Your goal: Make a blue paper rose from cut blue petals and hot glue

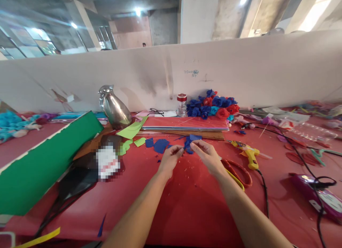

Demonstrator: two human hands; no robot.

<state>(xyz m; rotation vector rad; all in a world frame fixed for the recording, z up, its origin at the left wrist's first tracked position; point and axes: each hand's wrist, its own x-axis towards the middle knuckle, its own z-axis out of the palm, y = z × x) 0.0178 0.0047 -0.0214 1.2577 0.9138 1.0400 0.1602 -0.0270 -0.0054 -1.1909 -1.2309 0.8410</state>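
Note:
My left hand and my right hand meet above the red table, both pinching a small piece of blue paper between fingertips. The fingers of both hands are closed on it. More cut blue paper pieces lie just left of it on the table. A pile of finished blue, red and teal paper flowers sits behind, against the white partition.
A yellow glue gun and red-handled scissors lie right of my right hand, cables trailing. A green sheet roll, a silver jug, a small jar, stacked sheets and a purple device surround the spot.

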